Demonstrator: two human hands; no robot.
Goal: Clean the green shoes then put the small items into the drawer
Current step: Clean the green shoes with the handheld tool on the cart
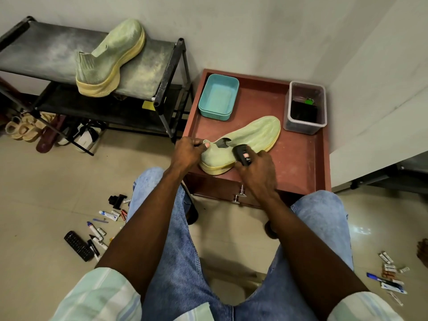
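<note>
From the head camera, a green shoe [243, 140] lies on its sole on the red-brown bedside cabinet [298, 158], heel toward the person and close to the front edge. The left hand [186, 152] pinches the heel collar, fingers curled and clamped on the knit fabric to steady it. The right hand [257, 169] grips a small black brush [242, 155], fingers wrapped round its body, pressing it against the shoe's side near the heel.

The second green shoe [108, 59] stands well apart on the top shelf of the black shoe rack [166, 72], looking dusty and not yet cleaned. Behind the shoe on the cabinet sit an open teal tub [203, 105] and a clear plastic container [322, 105] holding something dark. The drawer handle [239, 195] shows under the cabinet's front edge, and the drawer appears closed. Small items, namely tubes, markers and batteries, lie scattered on the floor at left [102, 230] and at right [389, 276], with a black remote [77, 246] among the left group.

Judging from this, the heel overhangs close to the edge, so a hard stroke toward the person could drag the shoe off if the pinch slips. A sweeping elbow might also knock the clear plastic container, and shifting feet could scatter or crush the floor items.
</note>
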